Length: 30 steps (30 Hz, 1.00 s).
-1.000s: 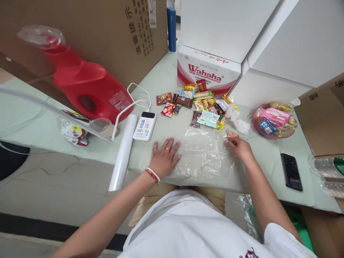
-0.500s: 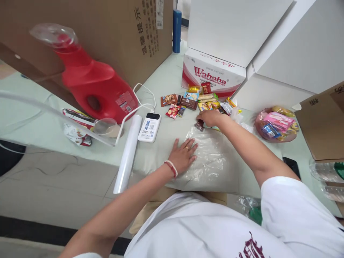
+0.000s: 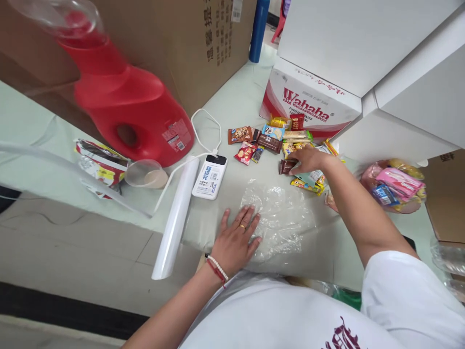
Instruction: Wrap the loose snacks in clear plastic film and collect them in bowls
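Left hand [image 3: 236, 240] flat, fingers spread, on clear bag [image 3: 279, 218] | right hand [image 3: 307, 160] curled over snack pile [image 3: 286, 143], centre frame; grip unclear | we judge risk: bag slips, snacks scatter

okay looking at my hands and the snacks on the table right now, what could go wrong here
The right hand reaches over the snack pile; its forearm could sweep the yellow packets off their spot. The clear plastic bag is pinned only at its left edge by the left hand, so it may slide or bunch. The white roll overhangs the table edge and might tip off.
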{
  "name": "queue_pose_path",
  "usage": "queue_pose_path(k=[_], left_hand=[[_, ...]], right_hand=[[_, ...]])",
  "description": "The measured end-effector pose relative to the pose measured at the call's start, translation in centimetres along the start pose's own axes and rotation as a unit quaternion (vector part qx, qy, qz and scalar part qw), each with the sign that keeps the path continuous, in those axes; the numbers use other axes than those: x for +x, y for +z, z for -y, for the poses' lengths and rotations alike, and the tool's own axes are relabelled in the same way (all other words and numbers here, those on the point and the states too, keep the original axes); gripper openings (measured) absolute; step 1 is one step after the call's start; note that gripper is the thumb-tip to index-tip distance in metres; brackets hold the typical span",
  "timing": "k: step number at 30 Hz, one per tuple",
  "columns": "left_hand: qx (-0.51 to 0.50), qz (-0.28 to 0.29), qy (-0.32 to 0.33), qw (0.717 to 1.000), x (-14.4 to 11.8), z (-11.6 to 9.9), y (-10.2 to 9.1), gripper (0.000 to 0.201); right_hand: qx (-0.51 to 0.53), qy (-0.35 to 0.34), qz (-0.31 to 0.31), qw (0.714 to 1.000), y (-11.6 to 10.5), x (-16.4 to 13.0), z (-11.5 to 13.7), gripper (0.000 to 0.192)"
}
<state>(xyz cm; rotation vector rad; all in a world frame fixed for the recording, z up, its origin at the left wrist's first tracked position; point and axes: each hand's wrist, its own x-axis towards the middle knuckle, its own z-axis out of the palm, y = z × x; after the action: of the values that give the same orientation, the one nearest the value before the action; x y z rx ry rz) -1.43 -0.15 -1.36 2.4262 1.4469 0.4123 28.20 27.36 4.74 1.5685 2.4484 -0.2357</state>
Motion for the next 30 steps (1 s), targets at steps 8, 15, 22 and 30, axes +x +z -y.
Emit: queue_pose_path(k=[8, 15, 22, 30], left_hand=[[-0.019, -0.001, -0.005, 1.0, 0.0, 0.1, 0.0, 0.054], [-0.014, 0.003, -0.013, 1.0, 0.2, 0.0, -0.1, 0.053], [-0.005, -0.01, -0.009, 1.0, 0.2, -0.1, 0.2, 0.056], [0.004, -0.029, 0.004, 1.0, 0.0, 0.3, 0.8, 0.071]], right_hand=[[-0.009, -0.048, 0.018, 0.999, -1.7, -1.5, 3.5, 0.033], [0.018, -0.004, -0.129, 0.991, -3.0, 5.6, 5.5, 0.047], [-0.034, 0.015, -0.113, 0.993, -2.3, 6.2, 8.1, 0.041], [0.124, -0.09, -0.025, 0.988, -2.1, -11.2, 11.0, 0.029]])
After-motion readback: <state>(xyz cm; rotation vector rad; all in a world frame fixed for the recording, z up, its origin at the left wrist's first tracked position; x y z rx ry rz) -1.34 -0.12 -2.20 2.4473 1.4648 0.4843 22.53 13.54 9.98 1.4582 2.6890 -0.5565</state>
